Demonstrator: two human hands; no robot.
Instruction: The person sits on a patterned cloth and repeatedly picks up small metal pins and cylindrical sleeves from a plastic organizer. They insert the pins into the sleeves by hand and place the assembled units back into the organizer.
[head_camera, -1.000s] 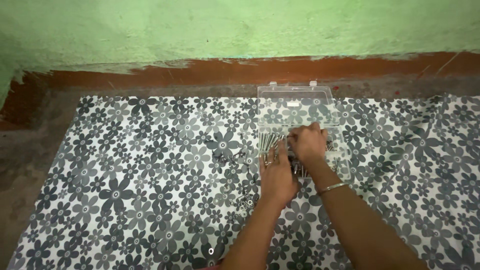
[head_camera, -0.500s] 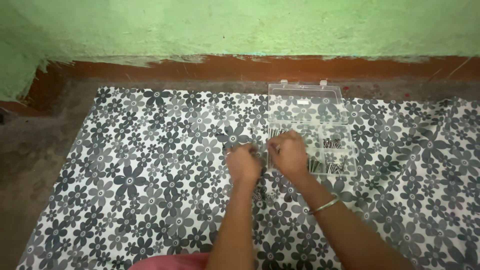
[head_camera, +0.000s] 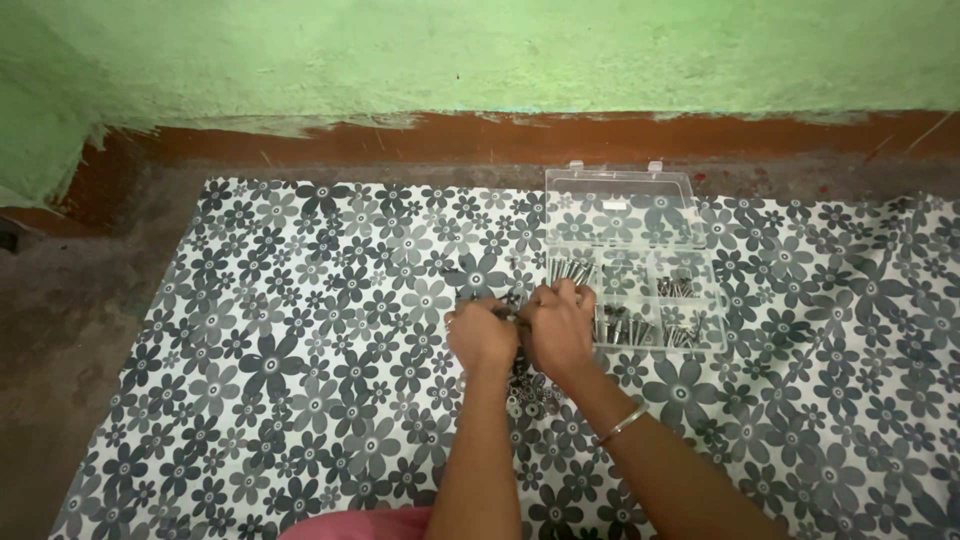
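Observation:
A clear plastic compartment box (head_camera: 700, 330) lies open on a black-and-white flowered cloth (head_camera: 300, 350), its lid (head_camera: 620, 205) laid back toward the wall. Several metal screws fill its compartments. My left hand (head_camera: 481, 336) and my right hand (head_camera: 560, 322) meet just left of the box's near corner, fingers curled around small dark metal pieces (head_camera: 505, 312) held between them. A loose pile of small metal parts (head_camera: 530, 390) lies on the cloth under my wrists. A thin bangle (head_camera: 622, 423) circles my right wrist.
A green wall with a red-brown painted base (head_camera: 480, 135) runs along the far side. Bare grey floor (head_camera: 60, 330) borders the cloth on the left. Pink fabric (head_camera: 360, 525) shows at the bottom edge.
Both hands have drawn back from over the box to the cloth at its left edge and come together. The view has shifted a little to the left.

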